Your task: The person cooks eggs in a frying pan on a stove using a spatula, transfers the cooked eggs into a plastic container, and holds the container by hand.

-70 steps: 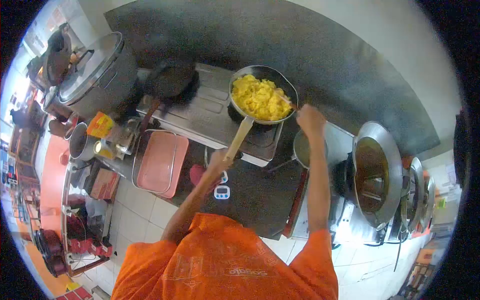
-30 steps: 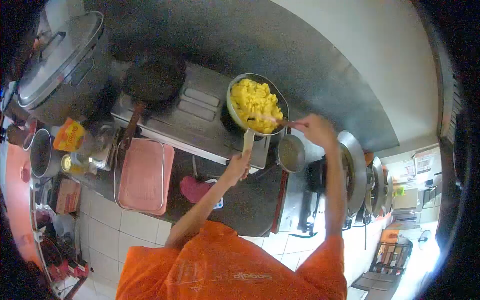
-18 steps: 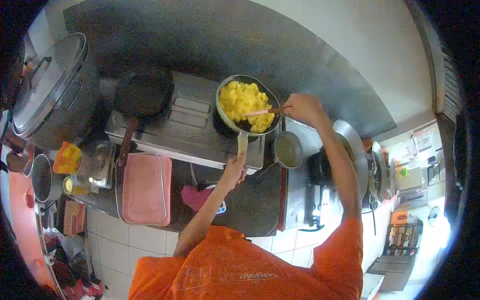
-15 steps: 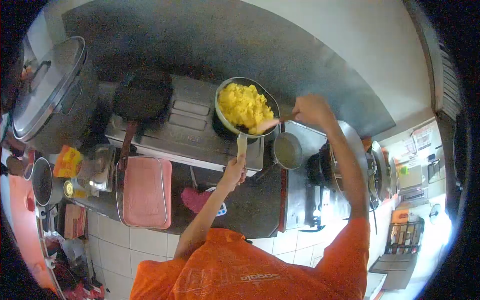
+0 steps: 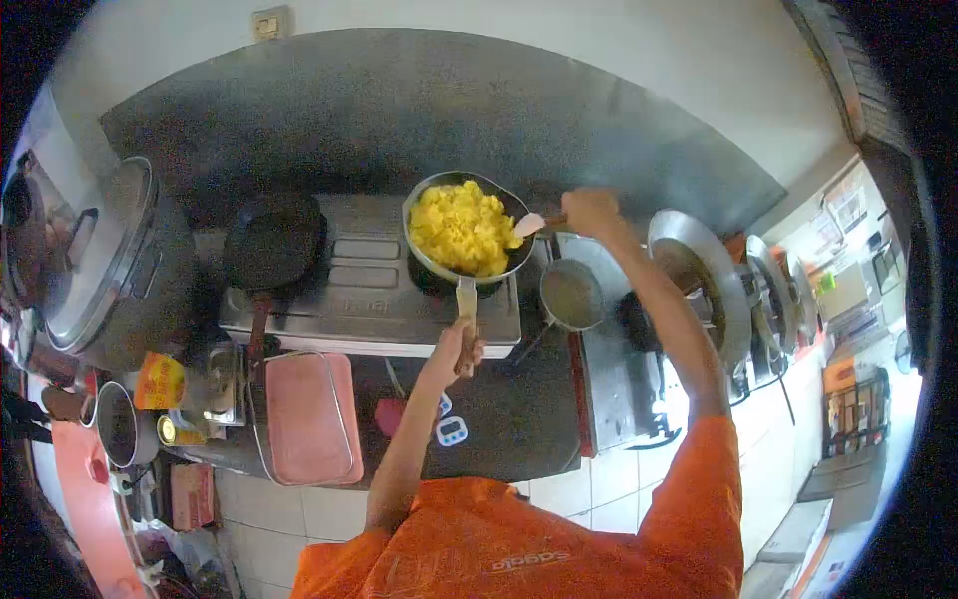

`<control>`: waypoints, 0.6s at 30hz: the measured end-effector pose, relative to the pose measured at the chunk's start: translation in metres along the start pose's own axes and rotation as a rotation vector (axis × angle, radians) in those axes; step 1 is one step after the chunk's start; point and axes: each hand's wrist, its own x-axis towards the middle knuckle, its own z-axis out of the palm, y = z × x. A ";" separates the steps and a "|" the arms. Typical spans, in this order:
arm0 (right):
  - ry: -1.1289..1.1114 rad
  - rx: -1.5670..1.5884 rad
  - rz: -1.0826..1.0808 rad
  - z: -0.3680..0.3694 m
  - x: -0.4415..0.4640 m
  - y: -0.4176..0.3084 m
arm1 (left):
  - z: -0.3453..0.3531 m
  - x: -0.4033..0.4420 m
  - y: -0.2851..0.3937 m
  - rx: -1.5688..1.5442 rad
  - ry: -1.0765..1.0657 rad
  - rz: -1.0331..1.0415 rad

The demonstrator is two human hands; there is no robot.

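Observation:
My left hand (image 5: 459, 351) is wrapped round the pale handle of a frying pan (image 5: 411, 262), which sits on the right part of a metal stove (image 5: 369, 317). Yellow scrambled egg (image 5: 464, 230) is heaped in the pan. In my right hand (image 5: 591, 212) is a spatula (image 5: 530, 224) with a pinkish blade and a brown handle. Its blade is at the pan's right rim, beside the egg.
A dark pan (image 5: 271, 240) stands on the stove's left part, near a large lidded pot (image 5: 165, 290). Nearer me lie a pink tray (image 5: 311, 419) and a white timer (image 5: 452, 431). Rightward are a small saucepan (image 5: 571, 295) and several woks.
The spatula has come out of the egg to the pan's right rim. The view has shifted, so a wall switch now shows at the top and both timers are visible again.

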 end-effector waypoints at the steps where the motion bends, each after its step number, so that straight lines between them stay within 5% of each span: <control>1: 0.003 0.064 -0.008 0.023 0.001 -0.006 | 0.000 0.001 0.002 -0.021 -0.011 0.019; 3: 0.027 0.174 -0.032 0.077 0.010 -0.024 | -0.005 0.008 0.002 0.034 -0.025 -0.005; 6: 0.075 0.311 -0.056 0.044 -0.019 -0.043 | -0.002 0.007 -0.004 0.089 -0.006 0.078; 12: 0.176 0.094 -0.097 -0.034 -0.008 -0.065 | 0.002 -0.003 -0.003 0.111 -0.040 0.139; 18: 0.144 0.307 -0.165 0.076 0.049 -0.092 | -0.002 0.014 -0.017 0.174 0.145 0.228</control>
